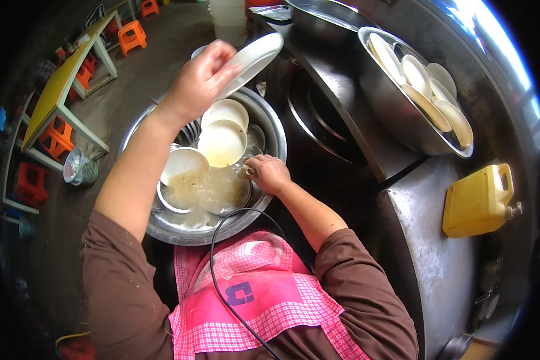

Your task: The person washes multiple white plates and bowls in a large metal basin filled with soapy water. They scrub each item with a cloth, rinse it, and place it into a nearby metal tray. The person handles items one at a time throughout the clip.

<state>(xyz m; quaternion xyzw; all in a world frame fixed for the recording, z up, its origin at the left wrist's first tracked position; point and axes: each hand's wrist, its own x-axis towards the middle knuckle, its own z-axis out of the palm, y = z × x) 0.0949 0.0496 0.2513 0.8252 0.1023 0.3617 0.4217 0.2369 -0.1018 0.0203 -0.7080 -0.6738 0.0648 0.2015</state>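
My left hand [207, 74] grips a white plate [258, 56] by its edge, tilted and raised over the far side of a large metal basin [274, 123]. Inside the basin is cloudy water [202, 191]. White plates [222, 141] lean together at its middle, and another white dish [184, 163] lies half under the water to the left. A metal bowl rim [173, 208] shows near the front. At the basin's right side, my right hand [267, 173] is closed on a small tan scrubber or cloth [247, 171], mostly hidden by the fingers.
On the dark counter to the right, a deep metal basin [382, 105] holds several white plates [416, 76]. A yellow plastic jug [474, 204] rests on the metal worktop [414, 216]. A yellow table [58, 85], orange stools [132, 37] and a small waste basket [81, 166] stand left. A black cable [213, 265] crosses my apron.
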